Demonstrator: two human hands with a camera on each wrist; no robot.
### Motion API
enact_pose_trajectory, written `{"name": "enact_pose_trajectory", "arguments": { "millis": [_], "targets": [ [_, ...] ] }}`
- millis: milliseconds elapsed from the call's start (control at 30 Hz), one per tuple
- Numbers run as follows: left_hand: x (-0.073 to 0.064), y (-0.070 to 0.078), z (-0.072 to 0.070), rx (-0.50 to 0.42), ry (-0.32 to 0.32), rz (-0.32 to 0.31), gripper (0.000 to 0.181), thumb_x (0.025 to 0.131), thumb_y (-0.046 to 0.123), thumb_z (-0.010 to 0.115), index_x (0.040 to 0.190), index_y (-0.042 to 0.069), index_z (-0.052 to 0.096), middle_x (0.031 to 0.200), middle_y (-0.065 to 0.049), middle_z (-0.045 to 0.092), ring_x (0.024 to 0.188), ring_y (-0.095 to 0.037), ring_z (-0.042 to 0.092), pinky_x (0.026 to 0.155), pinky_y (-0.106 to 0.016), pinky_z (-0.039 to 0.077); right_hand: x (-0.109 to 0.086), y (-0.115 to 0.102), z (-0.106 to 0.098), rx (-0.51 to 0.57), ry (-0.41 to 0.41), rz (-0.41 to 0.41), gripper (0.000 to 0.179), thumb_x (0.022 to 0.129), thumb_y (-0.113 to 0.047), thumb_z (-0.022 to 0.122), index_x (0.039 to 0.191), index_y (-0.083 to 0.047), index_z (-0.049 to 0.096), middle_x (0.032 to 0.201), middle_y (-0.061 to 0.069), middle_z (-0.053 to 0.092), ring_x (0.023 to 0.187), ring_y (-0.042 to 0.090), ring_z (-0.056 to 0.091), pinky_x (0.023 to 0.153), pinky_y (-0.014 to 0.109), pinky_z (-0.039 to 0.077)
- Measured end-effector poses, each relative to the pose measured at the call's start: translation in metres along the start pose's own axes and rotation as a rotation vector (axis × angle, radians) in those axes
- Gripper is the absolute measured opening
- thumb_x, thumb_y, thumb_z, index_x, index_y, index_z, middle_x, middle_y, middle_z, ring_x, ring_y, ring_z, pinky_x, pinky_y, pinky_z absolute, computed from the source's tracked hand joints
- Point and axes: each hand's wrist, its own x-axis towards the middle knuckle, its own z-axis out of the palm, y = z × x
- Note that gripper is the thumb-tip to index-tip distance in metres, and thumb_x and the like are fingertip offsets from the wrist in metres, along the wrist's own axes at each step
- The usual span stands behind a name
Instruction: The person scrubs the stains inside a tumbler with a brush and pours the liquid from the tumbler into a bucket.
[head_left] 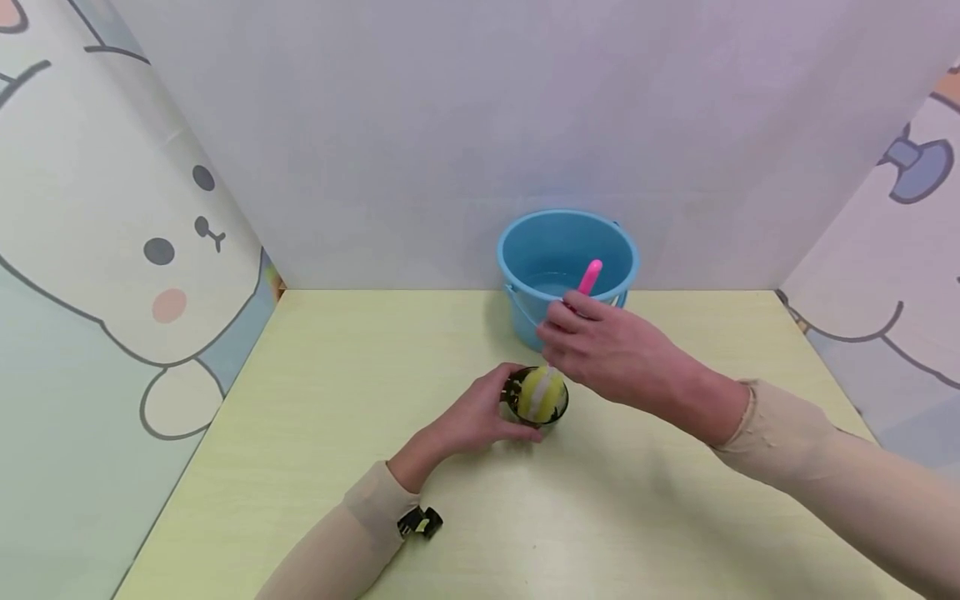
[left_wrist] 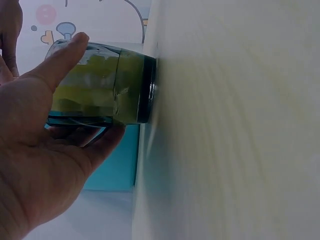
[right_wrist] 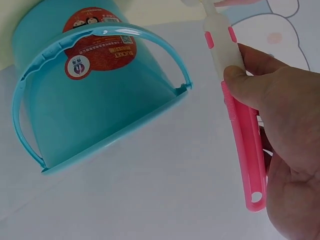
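My left hand [head_left: 472,417] grips a dark-tinted glass [left_wrist: 134,90] by its side, thumb and fingers on opposite sides. Upright, the glass has its base at the tabletop. Inside it sits the yellow-green sponge head [head_left: 542,393] of a cup brush, with a pale stripe across it. Above the glass, my right hand [head_left: 615,346] holds the brush's pink and white handle [right_wrist: 247,155], thumb pressed on the white part. The handle's pink end points up and away, overlapping the bucket in the head view.
A light-blue bucket [head_left: 567,242] with a carrying handle [right_wrist: 150,34] and a red label [right_wrist: 107,52] stands just beyond the glass, near the back wall [head_left: 390,150]. Cartoon-printed walls flank the pale wooden table [head_left: 337,358]. A dark band [head_left: 420,522] is at the left sleeve.
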Motion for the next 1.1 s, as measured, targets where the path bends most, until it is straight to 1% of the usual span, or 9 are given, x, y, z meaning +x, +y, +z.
{"name": "enact_pose_trajectory", "arguments": {
  "millis": [133,367,633,833,967,1100],
  "targets": [
    [0.0,-0.001,0.0,0.004,0.005,0.01,0.091,0.078,0.035,0.098,0.15,0.014,0.046,0.14,0.002,0.059,0.127,-0.014,0.057,0.11,-0.034,0.049,0.0,0.0,-0.002,0.02,0.008,0.003,0.05,0.071,-0.025,0.1,0.112,-0.012,0.074,0.115,0.016,0.065,0.112,0.035,0.05,0.101,0.046,0.042],
    [0.001,-0.001,0.0,-0.001,0.01,0.025,0.09,0.078,0.033,0.098,0.148,0.013,0.047,0.138,0.002,0.06,0.125,-0.014,0.058,0.109,-0.033,0.049,-0.002,-0.002,-0.005,0.065,-0.003,0.014,0.051,0.068,-0.027,0.102,0.109,-0.013,0.075,0.115,0.016,0.066,0.111,0.035,0.051,0.099,0.046,0.042],
    [0.001,-0.002,0.001,-0.015,0.01,0.02,0.09,0.077,0.032,0.099,0.148,0.013,0.046,0.138,0.002,0.06,0.125,-0.015,0.058,0.109,-0.033,0.05,-0.005,-0.005,-0.005,0.112,0.018,0.038,0.057,0.066,-0.029,0.104,0.114,-0.016,0.077,0.115,0.015,0.064,0.111,0.034,0.05,0.099,0.046,0.043],
    [0.001,-0.001,0.001,-0.023,0.012,0.022,0.089,0.078,0.03,0.099,0.148,0.013,0.047,0.139,0.002,0.06,0.126,-0.015,0.059,0.108,-0.033,0.05,-0.006,-0.008,-0.004,0.118,0.037,0.054,0.057,0.068,-0.026,0.104,0.116,-0.013,0.076,0.113,0.014,0.064,0.111,0.034,0.051,0.098,0.046,0.044],
    [0.001,0.0,0.001,-0.024,0.009,0.017,0.09,0.078,0.03,0.098,0.149,0.013,0.046,0.14,0.001,0.059,0.127,-0.015,0.059,0.109,-0.033,0.049,-0.007,-0.01,-0.002,0.122,0.032,0.056,0.06,0.069,-0.026,0.103,0.12,-0.013,0.075,0.115,0.013,0.063,0.113,0.034,0.051,0.098,0.047,0.044],
    [0.0,0.0,0.002,-0.015,0.011,0.016,0.09,0.078,0.03,0.099,0.149,0.013,0.046,0.14,0.001,0.059,0.125,-0.014,0.058,0.109,-0.033,0.049,-0.007,-0.011,-0.001,0.126,0.03,0.063,0.057,0.071,-0.023,0.102,0.12,-0.012,0.075,0.115,0.013,0.063,0.113,0.034,0.051,0.097,0.047,0.044]
  ]
}}
